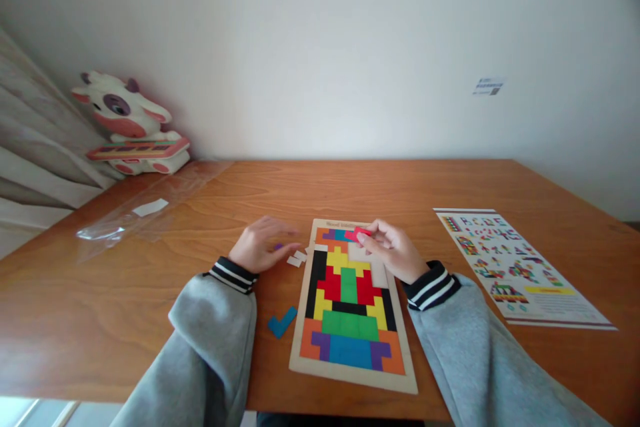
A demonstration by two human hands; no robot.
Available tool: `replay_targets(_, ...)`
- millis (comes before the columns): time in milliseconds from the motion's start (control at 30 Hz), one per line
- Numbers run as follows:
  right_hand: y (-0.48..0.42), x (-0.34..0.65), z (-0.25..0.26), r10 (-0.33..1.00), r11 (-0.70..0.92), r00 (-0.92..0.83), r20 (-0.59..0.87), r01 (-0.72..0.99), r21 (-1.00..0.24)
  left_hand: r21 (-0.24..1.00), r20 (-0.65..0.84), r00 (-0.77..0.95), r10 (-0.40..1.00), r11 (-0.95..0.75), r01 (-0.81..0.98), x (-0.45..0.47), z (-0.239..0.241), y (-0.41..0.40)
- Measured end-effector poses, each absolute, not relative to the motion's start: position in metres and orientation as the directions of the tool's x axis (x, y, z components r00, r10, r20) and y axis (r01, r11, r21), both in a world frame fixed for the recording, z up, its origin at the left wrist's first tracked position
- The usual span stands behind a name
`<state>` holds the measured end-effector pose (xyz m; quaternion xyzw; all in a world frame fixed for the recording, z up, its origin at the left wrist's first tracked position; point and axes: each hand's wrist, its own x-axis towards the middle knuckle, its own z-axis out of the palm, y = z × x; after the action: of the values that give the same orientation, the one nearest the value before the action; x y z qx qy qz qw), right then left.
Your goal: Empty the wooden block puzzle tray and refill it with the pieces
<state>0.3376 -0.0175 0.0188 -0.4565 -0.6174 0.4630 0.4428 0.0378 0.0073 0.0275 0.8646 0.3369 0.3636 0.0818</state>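
A wooden puzzle board [333, 373] filled mostly with coloured block pieces lies in front of me. My right hand [395, 250] pinches a red puzzle piece [356, 235] over the board's upper part. Below that hand a pale bare area of the board shows at the upper right. My left hand [263, 243] hovers left of the board, thumb and fingers apart. Beside its fingers lie a purple piece [278, 247], partly hidden, and white pieces [295, 260]. On the table left of the board rests a blue V-shaped piece [283, 322].
A printed sheet of coloured patterns [520, 267] lies on the brown table [350, 187] to the right. At the back left stands a cow toy with a keyboard [135, 123], with a clear plastic bag [150, 220] in front of it. A curtain [35, 140] hangs at the left.
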Motion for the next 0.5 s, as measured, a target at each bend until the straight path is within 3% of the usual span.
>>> replay_targets(167, -0.015, 0.338, 0.011, 0.976, 0.214, -0.093, 0.198, 0.209, -0.954, 0.357, 0.445, 0.681, 0.581, -0.813, 0.46, 0.019, 0.024, 0.004)
replay_targets(500, 0.002, 0.357, -0.013, 0.965, 0.222, 0.007, 0.264, 0.522, -0.824, 0.365, 0.418, 0.695, 0.585, -0.808, 0.462, 0.047, 0.004, -0.001)
